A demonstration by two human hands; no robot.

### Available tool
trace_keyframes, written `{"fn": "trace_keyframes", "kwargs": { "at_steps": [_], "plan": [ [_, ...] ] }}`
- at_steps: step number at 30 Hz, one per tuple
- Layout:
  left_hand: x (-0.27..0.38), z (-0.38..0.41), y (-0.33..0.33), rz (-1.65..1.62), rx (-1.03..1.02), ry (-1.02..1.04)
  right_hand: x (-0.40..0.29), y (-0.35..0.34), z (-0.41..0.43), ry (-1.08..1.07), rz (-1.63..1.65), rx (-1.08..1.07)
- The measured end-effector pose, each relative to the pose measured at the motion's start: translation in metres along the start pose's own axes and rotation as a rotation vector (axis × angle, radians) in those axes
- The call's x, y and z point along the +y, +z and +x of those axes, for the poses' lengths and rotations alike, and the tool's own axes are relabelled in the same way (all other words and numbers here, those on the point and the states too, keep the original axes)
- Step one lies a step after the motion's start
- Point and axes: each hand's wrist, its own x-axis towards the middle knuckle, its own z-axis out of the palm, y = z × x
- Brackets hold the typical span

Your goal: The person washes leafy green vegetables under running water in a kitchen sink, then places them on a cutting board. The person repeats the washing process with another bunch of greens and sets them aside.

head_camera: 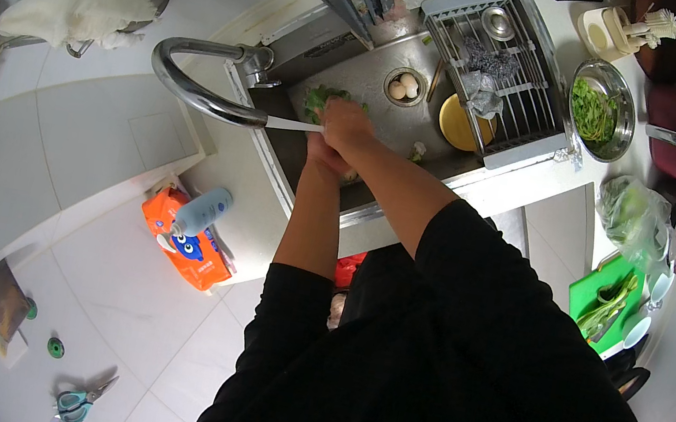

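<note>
Both my hands are together over the left part of a steel sink [387, 118], in the water stream [294, 125] from the curved chrome faucet [200, 109]. My right hand [346, 124] lies over leafy greens [318, 100], its fingers partly hidden. Just below it is my left hand [325, 154], mostly covered by the right; whether its fingers hold anything is hidden. Pale round items that look like eggs or mushrooms [407, 85] sit in the drain. A yellow round dish [460, 124] lies in the sink, partly under a metal drying rack [528, 75]. A small pale piece [417, 151] rests near my right wrist.
Right of the sink stand a steel bowl of cut greens [595, 116], a brush holder [602, 34], a plastic bag [635, 217] and a green cutting board [586, 289] with vegetables. Left are a blue bottle [204, 211] on an orange package [195, 261], and scissors [78, 403].
</note>
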Motion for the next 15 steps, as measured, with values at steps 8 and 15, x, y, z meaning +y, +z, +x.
{"fn": "trace_keyframes", "kwargs": {
  "at_steps": [8,15],
  "plan": [
    [-0.010,0.027,0.000,0.146,0.205,-0.021,0.039,-0.026,0.011,0.438,0.566,0.122],
    [-0.015,0.017,0.028,0.285,0.338,0.108,0.058,-0.018,0.011,0.278,0.412,0.047]
  ]
}}
